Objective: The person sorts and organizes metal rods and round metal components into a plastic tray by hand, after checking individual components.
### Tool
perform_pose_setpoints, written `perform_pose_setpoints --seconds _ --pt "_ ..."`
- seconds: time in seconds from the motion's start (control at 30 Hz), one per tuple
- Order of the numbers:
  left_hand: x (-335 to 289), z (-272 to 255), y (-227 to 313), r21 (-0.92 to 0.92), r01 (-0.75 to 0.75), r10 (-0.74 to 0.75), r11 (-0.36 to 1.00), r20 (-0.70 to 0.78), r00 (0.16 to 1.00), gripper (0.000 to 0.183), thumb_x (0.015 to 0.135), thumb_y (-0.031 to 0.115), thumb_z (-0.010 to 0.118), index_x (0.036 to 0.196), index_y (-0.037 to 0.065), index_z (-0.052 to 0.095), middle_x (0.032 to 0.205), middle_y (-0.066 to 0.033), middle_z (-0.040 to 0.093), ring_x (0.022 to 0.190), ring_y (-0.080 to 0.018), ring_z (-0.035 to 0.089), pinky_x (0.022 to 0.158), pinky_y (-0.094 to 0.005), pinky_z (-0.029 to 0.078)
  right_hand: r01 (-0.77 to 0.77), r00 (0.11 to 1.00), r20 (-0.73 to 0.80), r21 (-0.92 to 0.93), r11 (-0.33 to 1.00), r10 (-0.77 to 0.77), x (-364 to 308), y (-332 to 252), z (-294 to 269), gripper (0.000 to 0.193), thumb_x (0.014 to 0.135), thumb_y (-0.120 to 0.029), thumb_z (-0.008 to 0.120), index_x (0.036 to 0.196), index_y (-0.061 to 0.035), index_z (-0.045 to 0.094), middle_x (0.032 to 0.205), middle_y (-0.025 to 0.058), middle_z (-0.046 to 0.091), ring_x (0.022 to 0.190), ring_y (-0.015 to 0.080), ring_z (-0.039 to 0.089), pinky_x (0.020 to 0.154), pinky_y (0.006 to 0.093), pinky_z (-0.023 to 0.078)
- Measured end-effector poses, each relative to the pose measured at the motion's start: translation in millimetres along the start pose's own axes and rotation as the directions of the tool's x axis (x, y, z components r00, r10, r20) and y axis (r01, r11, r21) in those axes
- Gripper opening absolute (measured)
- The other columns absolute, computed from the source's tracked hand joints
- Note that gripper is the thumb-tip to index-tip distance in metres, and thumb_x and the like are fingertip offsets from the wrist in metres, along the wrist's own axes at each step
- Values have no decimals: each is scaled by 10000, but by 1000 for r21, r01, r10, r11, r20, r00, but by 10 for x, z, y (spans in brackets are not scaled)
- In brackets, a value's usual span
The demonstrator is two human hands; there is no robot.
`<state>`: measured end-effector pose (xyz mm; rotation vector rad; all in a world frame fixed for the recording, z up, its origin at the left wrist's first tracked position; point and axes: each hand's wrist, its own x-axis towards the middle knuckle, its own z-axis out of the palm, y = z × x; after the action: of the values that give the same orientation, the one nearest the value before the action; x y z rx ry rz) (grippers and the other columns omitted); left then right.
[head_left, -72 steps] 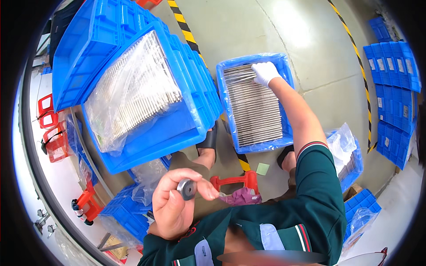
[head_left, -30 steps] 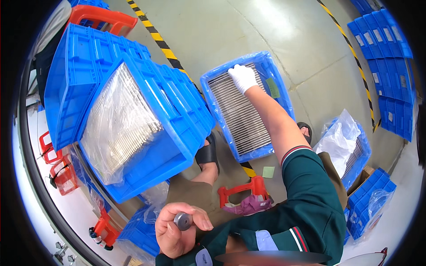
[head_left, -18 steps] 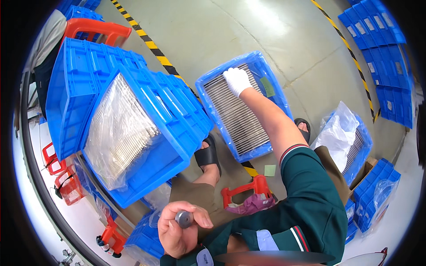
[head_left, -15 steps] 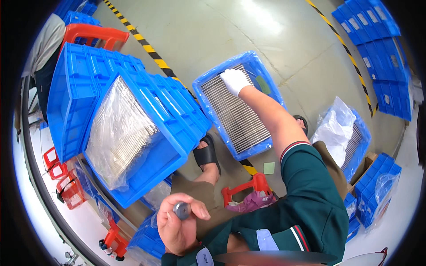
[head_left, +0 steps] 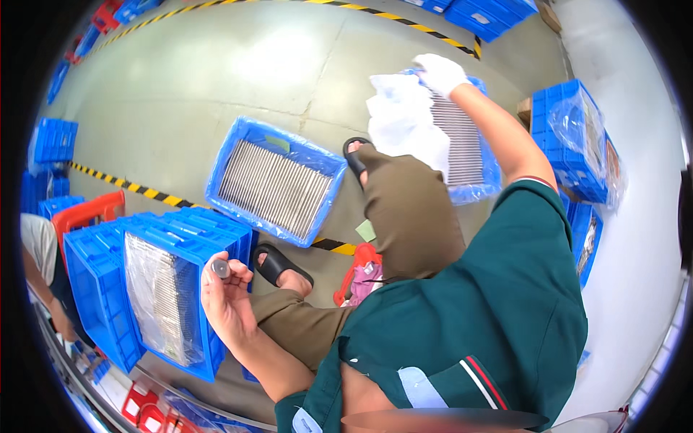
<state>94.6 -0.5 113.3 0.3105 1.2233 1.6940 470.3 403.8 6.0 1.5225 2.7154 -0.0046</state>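
Note:
My left hand [head_left: 229, 299] is bare and raised beside the stacked crates. Its thumb and fingers close around a grey metal cylinder [head_left: 220, 269], seen from its round end. In a white glove, my right hand [head_left: 442, 75] reaches to the far end of a blue crate [head_left: 494, 162] lined with blue plastic. Thin metal rods [head_left: 460, 137] lie there in rows, partly covered by a crumpled white plastic sheet [head_left: 408, 119]. The glove's fingertips are hard to make out against the sheet and liner. Another lined crate [head_left: 216, 189] stands on the floor, with similar rods [head_left: 271, 184].
Stacked blue crates [head_left: 101, 296] at the left hold more rods under clear film. A red stool [head_left: 350, 283] with a purple cloth stands between my legs, near a green paper [head_left: 366, 231]. More blue crates [head_left: 570, 137] line the right wall. Another person [head_left: 43, 260] is at the far left.
My right hand has left the rods in the middle crate and moved to the right crate. The view has turned right. My left hand still holds the cylinder.

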Motion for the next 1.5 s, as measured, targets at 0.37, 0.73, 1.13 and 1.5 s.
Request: perform_pose_setpoints --seconds 0.37,0.73,1.13,1.5 --pt "436 -242 -373 138 182 -185 974 10 983 357 908 332 504 1058 9 527 808 -80 594 707 -155 563 656 -266 470 -587 787 216 -25 809 578 -2242 939 363 227 795 -186 458 944 -77 589 994 175 595 949 341 571 829 425 452" --pt "506 -656 -598 204 358 -326 911 -177 929 354 902 386 493 1030 59 544 796 -65 608 695 -170 584 626 -278 474 -386 886 285 11 923 367 -1240 820 1137 365 736 -75 493 1098 -62 534 1130 111 548 1067 272 514 870 387 440" --pt "474 -754 -636 242 422 -342 873 -313 886 348 907 389 478 1000 66 569 806 -52 614 712 -165 600 618 -284 483 -302 933 161 -139 943 322 -371 1079 1481 239 807 -147 500 1032 -96 560 1025 107 567 983 248 557 809 391 459" --pt "519 -669 -692 245 415 -321 876 -345 882 344 905 366 492 1006 43 555 776 -75 617 681 -179 603 598 -280 483 -319 924 193 -82 944 329 -450 908 1584 140 787 -109 540 878 -69 638 897 140 643 881 286 625 744 391 507"
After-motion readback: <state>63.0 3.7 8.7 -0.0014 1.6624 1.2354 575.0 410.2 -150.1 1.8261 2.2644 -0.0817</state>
